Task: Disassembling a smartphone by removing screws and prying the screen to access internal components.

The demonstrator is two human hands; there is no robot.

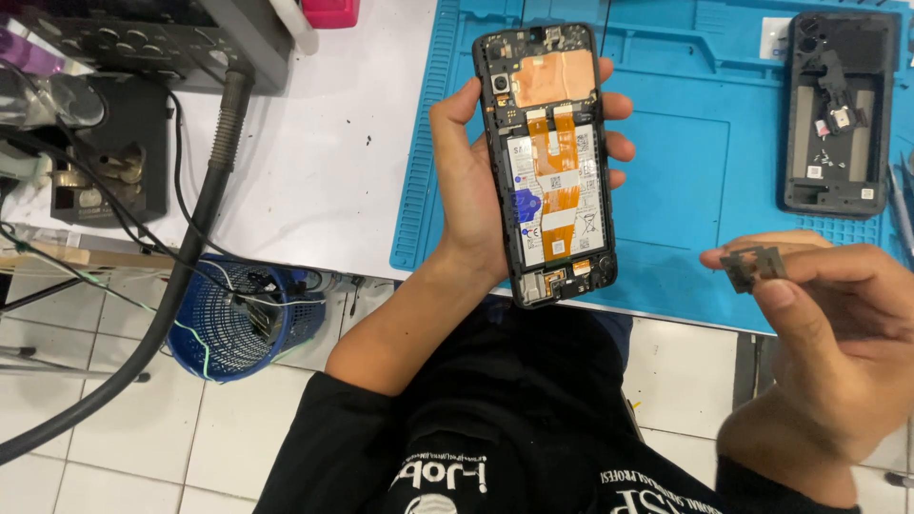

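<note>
My left hand (471, 181) grips an opened smartphone (550, 162) upright over the blue work mat (685, 162). The phone's back is off, showing its battery, orange flex cables and a copper-coloured patch near the top. My right hand (838, 333), at the lower right and off the mat's front edge, pinches a small dark plastic bracket (752, 267) between thumb and fingers. The two hands are apart, the bracket to the right of the phone's lower end.
A black phone back frame (838, 114) lies on the mat at the upper right, with tweezers (900, 205) beside it. A thick grey hose (190, 238) crosses the white table at left. A blue mesh basket (243, 324) stands on the tiled floor below.
</note>
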